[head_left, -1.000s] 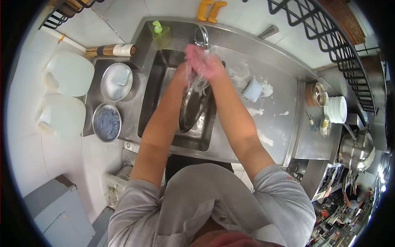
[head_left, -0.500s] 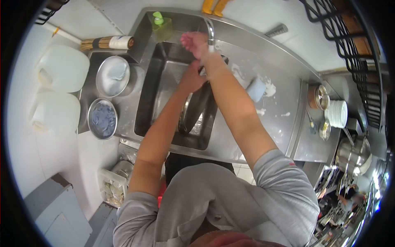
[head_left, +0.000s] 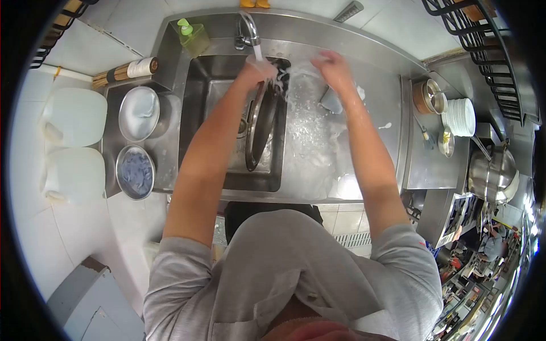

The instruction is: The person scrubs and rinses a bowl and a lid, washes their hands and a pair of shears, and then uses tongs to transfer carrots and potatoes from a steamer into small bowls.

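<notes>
A metal pan (head_left: 263,133) with a rounded rim leans steeply on edge in the right side of the sink (head_left: 199,85). My left hand (head_left: 259,70) is closed at the pan's far end, under water running from the faucet (head_left: 250,31); splashing partly hides its fingers. Over the wet counter right of the sink is my right hand (head_left: 334,71), holding nothing, its fingers loosely apart and slightly blurred. Just below that hand, a pale blue-grey sponge or cloth (head_left: 331,101) lies among suds.
Left of the sink are a bowl of suds (head_left: 139,122), a bowl with bluish cloth-like pieces (head_left: 135,170) and white jugs (head_left: 74,116). A soap bottle (head_left: 193,38) and bamboo brush (head_left: 125,72) stand behind. Stacked white plates (head_left: 459,117) are at right.
My right hand has left the faucet stream and moved right over the counter. My left hand has moved farther back under the water. Water has spread across the counter, and the view has shifted.
</notes>
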The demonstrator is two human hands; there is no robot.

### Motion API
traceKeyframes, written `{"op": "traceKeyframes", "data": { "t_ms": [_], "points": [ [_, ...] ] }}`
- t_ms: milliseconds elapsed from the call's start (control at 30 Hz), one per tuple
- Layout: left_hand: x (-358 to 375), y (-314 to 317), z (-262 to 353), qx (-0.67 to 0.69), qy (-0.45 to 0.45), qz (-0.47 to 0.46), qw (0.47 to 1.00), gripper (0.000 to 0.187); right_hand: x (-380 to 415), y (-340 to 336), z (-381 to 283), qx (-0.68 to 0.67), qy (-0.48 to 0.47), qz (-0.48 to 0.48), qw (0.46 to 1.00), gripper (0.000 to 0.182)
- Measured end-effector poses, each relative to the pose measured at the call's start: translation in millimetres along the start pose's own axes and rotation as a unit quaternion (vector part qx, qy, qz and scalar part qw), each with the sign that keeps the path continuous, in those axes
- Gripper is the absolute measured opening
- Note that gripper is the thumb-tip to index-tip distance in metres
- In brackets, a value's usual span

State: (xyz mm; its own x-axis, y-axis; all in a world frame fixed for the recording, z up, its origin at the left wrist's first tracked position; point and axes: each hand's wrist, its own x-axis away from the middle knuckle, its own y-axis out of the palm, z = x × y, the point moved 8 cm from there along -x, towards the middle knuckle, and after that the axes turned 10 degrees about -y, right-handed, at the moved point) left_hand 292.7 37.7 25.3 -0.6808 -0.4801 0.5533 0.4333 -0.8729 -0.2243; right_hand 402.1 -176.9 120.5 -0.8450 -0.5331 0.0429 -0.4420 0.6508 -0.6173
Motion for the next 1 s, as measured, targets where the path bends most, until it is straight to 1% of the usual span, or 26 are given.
{"op": "traceKeyframes", "data": {
  "t_ms": [33,67,100,133,167,233,267,333,367,433,467,500,533,567,600,633,667,700,767,800,867,900,933,967,1000],
  "points": [
    [-4,9,6,-0.097,-0.003,-0.013,0.995,0.031,10,-11,29,0.161,-0.011,0.008,0.987,0.062],
    [-8,16,11,-0.193,-0.009,-0.026,0.981,0.031,23,-9,58,0.318,-0.022,0.014,0.948,0.069],
    [-13,22,13,-0.287,-0.014,-0.04,0.957,0.031,40,0,69,0.338,-0.001,-0.003,0.941,0.07],
    [-24,26,6,-0.282,-0.014,-0.039,0.958,0.029,60,7,76,0.357,0.019,-0.019,0.934,0.071],
    [-17,22,11,-0.28,-0.003,-0.022,0.96,0.028,71,15,85,0.375,0.04,-0.034,0.926,0.073],
    [15,10,24,-0.277,0.015,0.012,0.961,0.026,79,44,87,0.391,-0.121,-0.016,0.912,0.071],
    [26,5,27,-0.286,0.016,-0.012,0.958,0.028,84,58,87,0.393,-0.202,-0.006,0.897,0.07],
    [47,-12,22,-0.304,0.016,-0.06,0.951,0.033,83,67,79,0.362,-0.229,-0.076,0.9,0.067],
    [56,-21,16,-0.306,0.024,-0.069,0.949,0.035,79,68,69,0.348,-0.246,-0.109,0.898,0.065],
    [76,-44,1,-0.309,0.042,-0.081,0.947,0.04,64,47,58,0.433,-0.189,-0.035,0.88,0.059],
    [85,-56,-6,-0.275,0.048,-0.081,0.957,0.039,57,38,52,0.473,-0.158,0.003,0.866,0.057],
    [94,-66,-15,-0.24,0.053,-0.082,0.966,0.038,50,44,34,0.375,-0.209,0.022,0.903,0.053],
    [101,-72,-21,-0.204,0.059,-0.085,0.973,0.037,43,53,13,0.273,-0.254,0.038,0.927,0.049],
    [103,-77,-27,-0.166,0.038,-0.089,0.981,0.034,38,62,-7,0.168,-0.295,0.054,0.939,0.045],
    [106,-81,-32,-0.129,0.017,-0.092,0.987,0.031,29,86,-22,-0.028,-0.197,-0.056,0.978,0.042],
    [109,-85,-35,-0.091,-0.003,-0.094,0.991,0.029,27,115,-46,-0.222,-0.088,-0.162,0.958,0.039],
    [110,-90,-39,-0.078,-0.032,-0.092,0.992,0.029,25,135,-66,-0.346,-0.006,-0.186,0.92,0.036],
    [106,-96,-42,-0.078,-0.014,-0.07,0.994,0.03,25,152,-76,-0.461,0.075,-0.205,0.86,0.034],
    [90,-107,-59,-0.08,0.022,-0.028,0.996,0.031,24,171,-86,-0.505,0.12,-0.331,0.788,0.034],
    [80,-109,-68,-0.044,0.028,-0.036,0.998,0.032,27,178,-92,-0.521,0.141,-0.391,0.746,0.035],
    [66,-110,-79,0.034,0.039,-0.053,0.997,0.034,6,183,-73,-0.49,0.148,-0.251,0.822,0.034],
    [67,-112,-75,0.026,0.03,-0.027,0.999,0.034,1,178,-68,-0.469,0.15,-0.179,0.852,0.034],
    [68,-113,-70,0.017,0.021,-0.002,1.0,0.034,11,180,-79,-0.503,0.13,-0.312,0.795,0.035],
    [69,-114,-67,0.009,0.012,0.023,1.0,0.033,12,176,-76,-0.479,0.122,-0.317,0.81,0.035],
    [64,-111,-67,0.038,0.009,0.006,0.999,0.034,15,171,-77,-0.454,0.113,-0.322,0.823,0.035]
  ]
}}
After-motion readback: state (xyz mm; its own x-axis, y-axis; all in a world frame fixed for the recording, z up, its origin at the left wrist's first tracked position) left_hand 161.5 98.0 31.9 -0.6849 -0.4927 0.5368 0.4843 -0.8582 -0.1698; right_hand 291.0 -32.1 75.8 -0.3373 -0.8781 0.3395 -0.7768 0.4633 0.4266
